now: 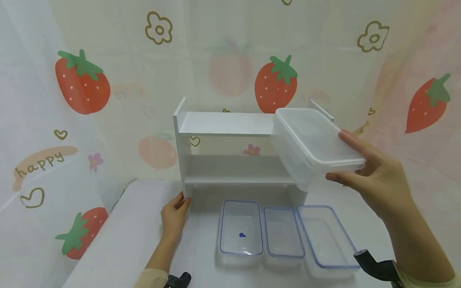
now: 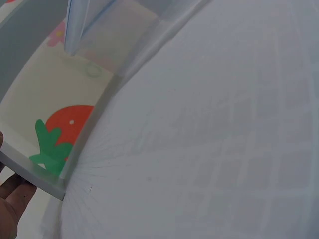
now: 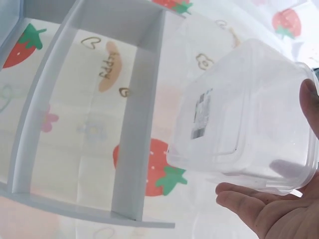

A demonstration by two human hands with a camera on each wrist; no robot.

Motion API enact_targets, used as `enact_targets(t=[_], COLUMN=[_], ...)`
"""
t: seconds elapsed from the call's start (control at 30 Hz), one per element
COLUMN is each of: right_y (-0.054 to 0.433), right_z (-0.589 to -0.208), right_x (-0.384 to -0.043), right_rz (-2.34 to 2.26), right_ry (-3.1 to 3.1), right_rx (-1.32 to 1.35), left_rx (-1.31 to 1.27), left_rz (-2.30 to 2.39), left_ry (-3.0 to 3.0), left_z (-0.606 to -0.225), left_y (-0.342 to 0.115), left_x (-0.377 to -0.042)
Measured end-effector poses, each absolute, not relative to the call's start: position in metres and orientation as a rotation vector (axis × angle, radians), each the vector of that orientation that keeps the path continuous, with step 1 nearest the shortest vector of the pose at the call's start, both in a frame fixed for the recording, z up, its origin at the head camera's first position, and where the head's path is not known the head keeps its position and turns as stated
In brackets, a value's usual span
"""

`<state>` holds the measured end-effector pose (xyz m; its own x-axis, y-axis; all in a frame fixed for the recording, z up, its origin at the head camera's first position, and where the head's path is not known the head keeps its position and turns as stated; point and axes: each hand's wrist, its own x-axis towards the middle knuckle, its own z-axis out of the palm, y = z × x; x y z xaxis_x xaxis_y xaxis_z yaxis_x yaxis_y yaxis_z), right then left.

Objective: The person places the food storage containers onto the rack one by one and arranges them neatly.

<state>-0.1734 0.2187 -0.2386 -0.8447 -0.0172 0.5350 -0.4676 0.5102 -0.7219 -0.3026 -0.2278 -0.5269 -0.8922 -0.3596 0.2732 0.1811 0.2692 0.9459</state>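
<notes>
In the head view my right hand holds a clear plastic storage box with a whitish lid by its right end, thumb below the lid edge and fingers over the top. The box is tilted, raised in front of the right side of a white two-tier shelf. A label and the translucent walls of this box show in the right wrist view. Low down, my left hand grips the shelf's left side panel. The left wrist view shows its fingers around the panel's lower edge.
Three clear boxes with blue rims, a left one, a smaller middle one and a right one, stand on the white table before the shelf. A strawberry-printed curtain hangs behind.
</notes>
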Motion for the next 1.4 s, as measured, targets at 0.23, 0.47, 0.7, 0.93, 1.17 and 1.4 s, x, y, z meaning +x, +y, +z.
enact_targets(t=[0.23, 0.47, 0.7, 0.93, 1.17, 1.4], right_y=[0.204, 0.187, 0.17, 0.153, 0.137, 0.12], right_z=[-0.228, -0.218, -0.209, -0.202, -0.198, -0.191], right_x=[-0.181, -0.189, -0.196, -0.207, -0.215, -0.224], right_rz=[1.367, 1.366, 1.472, 1.395, 1.375, 1.372], right_ry=[-2.261, -2.27, -2.274, -2.292, -2.285, -2.289], right_rx=[0.449, 0.496, 0.509, 0.516, 0.513, 0.523], left_rx=[0.165, 0.171, 0.172, 0.169, 0.151, 0.134], left_rz=[-1.673, -1.655, -1.671, -1.643, -1.658, -1.663], left_ry=[-2.101, -2.104, -2.103, -2.097, -2.094, -2.084], left_z=[-0.527, -0.529, -0.531, -0.532, -0.534, -0.531], left_y=[-0.228, -0.228, -0.228, -0.229, -0.231, -0.23], left_x=[-0.304, -0.304, -0.303, -0.304, -0.306, -0.306])
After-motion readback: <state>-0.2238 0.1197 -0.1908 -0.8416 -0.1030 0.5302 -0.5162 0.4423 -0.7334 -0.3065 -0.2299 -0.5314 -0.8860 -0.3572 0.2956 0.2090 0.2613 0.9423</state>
